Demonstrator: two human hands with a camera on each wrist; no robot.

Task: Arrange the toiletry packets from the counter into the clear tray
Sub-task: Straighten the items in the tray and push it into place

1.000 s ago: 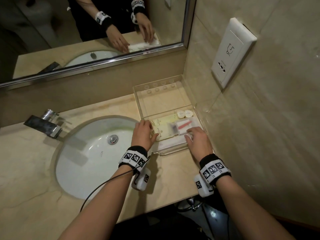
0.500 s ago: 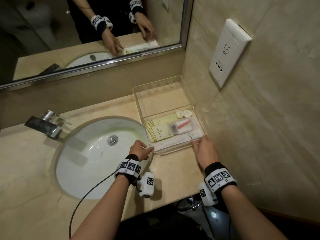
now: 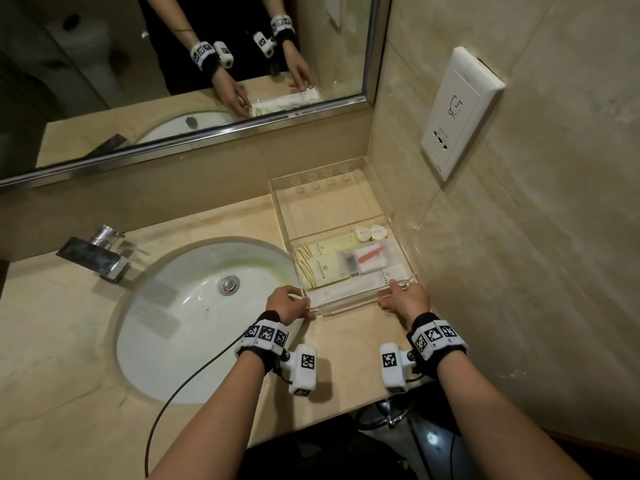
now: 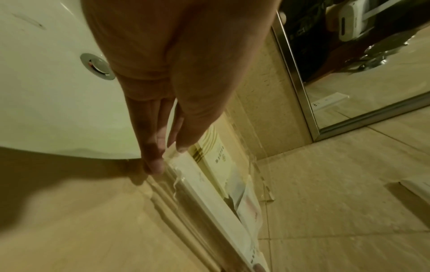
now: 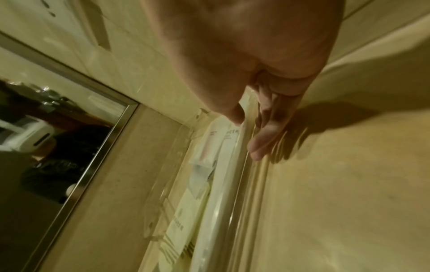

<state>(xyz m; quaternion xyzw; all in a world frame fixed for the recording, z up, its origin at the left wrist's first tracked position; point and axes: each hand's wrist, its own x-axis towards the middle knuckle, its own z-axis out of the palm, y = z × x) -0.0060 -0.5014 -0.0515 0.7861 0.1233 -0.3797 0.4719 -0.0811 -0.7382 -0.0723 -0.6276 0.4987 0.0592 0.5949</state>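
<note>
Right hand [image 5: 263,77] at the near front wall of the clear tray [image 5: 235,193]: thumb tip over the rim on the inner side, fingers [image 5: 263,145] nearly straight and laid along the outer face, down by the counter [image 5: 337,193]. Pinch or just resting, can't tell. Inside the tray: a long white packet [image 5: 218,211] flat against the front wall, cream packets with gold stripes [image 5: 179,233] behind it, a clear sachet with something pinkish [image 5: 207,147] toward the thumb end. Mirror [image 5: 53,147] with metal frame at left, above a beige tiled wall strip; hand shadow on the counter.
</note>
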